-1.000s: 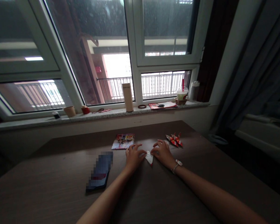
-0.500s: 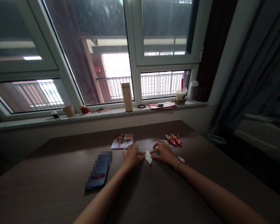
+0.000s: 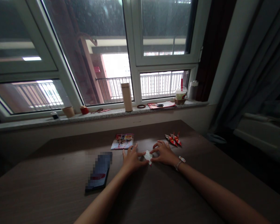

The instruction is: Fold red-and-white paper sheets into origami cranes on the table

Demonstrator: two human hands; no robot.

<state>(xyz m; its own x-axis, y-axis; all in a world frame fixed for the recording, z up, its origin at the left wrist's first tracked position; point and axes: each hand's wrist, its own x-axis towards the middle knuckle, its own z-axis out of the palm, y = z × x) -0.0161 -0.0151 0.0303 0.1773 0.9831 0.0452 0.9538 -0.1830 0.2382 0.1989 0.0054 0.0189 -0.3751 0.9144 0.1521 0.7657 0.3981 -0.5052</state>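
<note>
A small white piece of folded paper (image 3: 148, 156) with a red tip at its near end lies on the dark table (image 3: 168, 199). My left hand (image 3: 132, 159) grips its left side, with thumb and forefinger at the edge. From the other side, the thumb and fingertips of my right hand (image 3: 164, 153) hold the right edge. A band with a white ornament circles my right wrist. Just beyond my right hand sit several red-and-white folded paper figures (image 3: 174, 139), pointed at their ends.
A dark phone (image 3: 99, 171), partly pixelated, lies left of my left forearm. A printed packet (image 3: 122, 141) is behind my left hand. On the windowsill stand a tan bottle (image 3: 127, 97), a paper cup (image 3: 68, 111), scissors (image 3: 160, 105) on red paper and a drink cup (image 3: 181, 93).
My left thumb has slid toward the near end of the paper, apart from the forefinger. The paper looks wider between my hands. My right hand has hardly moved.
</note>
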